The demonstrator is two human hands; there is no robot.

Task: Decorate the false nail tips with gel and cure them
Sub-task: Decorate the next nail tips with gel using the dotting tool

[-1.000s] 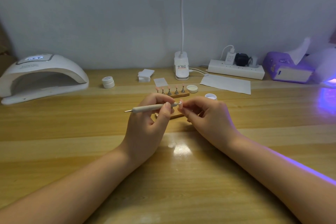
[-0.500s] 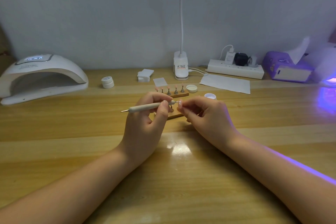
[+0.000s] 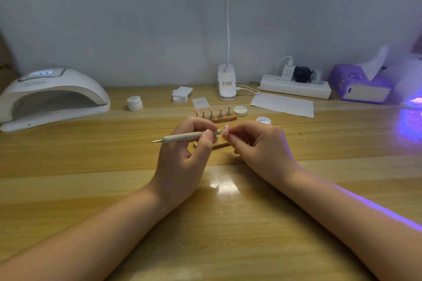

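Note:
My left hand [image 3: 182, 162] grips a beige dotting pen [image 3: 182, 137], held level with its tip pointing right. The tip touches a small pink false nail tip [image 3: 225, 130] pinched in the fingers of my right hand [image 3: 258, 150]. Behind the hands a wooden holder [image 3: 225, 118] carries several pink nail tips [image 3: 211, 110] on metal stands. A second wooden holder [image 3: 220, 144] lies mostly hidden under my fingers. An open white gel jar [image 3: 263, 120] stands beyond my right hand, its lid [image 3: 240, 111] farther back. A white curing lamp [image 3: 51, 96] sits at the far left.
A closed white jar [image 3: 134, 103], white wipe pads [image 3: 181, 94] and a paper sheet [image 3: 283, 105] lie toward the back. A clip lamp base [image 3: 226, 84] and a power strip [image 3: 295, 89] stand by the wall. A purple box [image 3: 360, 85] and violet glow are at the right.
Both hands stay together over the near holder. The pen has shifted only slightly, its rear end tilting a bit lower.

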